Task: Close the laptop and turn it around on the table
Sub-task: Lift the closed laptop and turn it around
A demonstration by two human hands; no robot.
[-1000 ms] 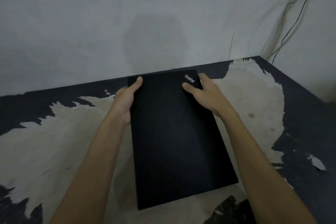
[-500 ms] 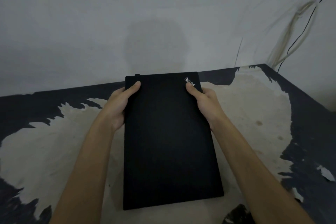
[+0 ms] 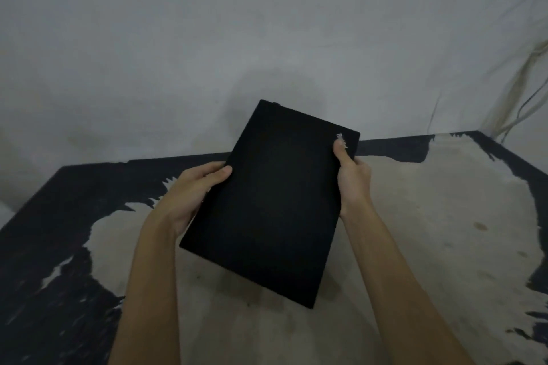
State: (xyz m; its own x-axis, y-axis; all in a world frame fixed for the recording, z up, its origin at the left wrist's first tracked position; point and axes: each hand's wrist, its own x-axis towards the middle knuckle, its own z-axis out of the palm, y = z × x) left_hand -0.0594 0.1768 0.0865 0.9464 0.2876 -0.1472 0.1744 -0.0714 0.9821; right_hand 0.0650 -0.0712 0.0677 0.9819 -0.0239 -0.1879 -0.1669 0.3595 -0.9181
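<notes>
The flat black rectangular laptop (image 3: pixel 272 204), matte-lidded and already shut, sits between the two hands, its long axis running away from the person and skewed so that its far end leans toward the right hand. The left hand (image 3: pixel 189 195) clasps the left long edge about midway along, thumb laid on the lid and fingers curled out of sight beneath. The right hand (image 3: pixel 353 178) pinches the right long edge nearer the far corner, its thumb pressed on the lid right beside the small pale logo (image 3: pixel 341 139). Whether the near corner touches the worn desk (image 3: pixel 444 231), black with its coating scraped away to pale patches, or hangs just above it, I cannot tell; the far end appears raised, standing against the grey wall (image 3: pixel 267 24) behind. As a slab it looks stiff and will not sag between the hands, but it is probably fairly heavy for its thinness, and the smooth lid gives little friction, so thumbs on top alone would likely slip. The sound hold is what both hands have now: opposite long edges, fingers underneath taking the weight. It should be set down flat, not dropped on a corner, since the hinge and screen inside are fragile. No other object lies near either hand.
</notes>
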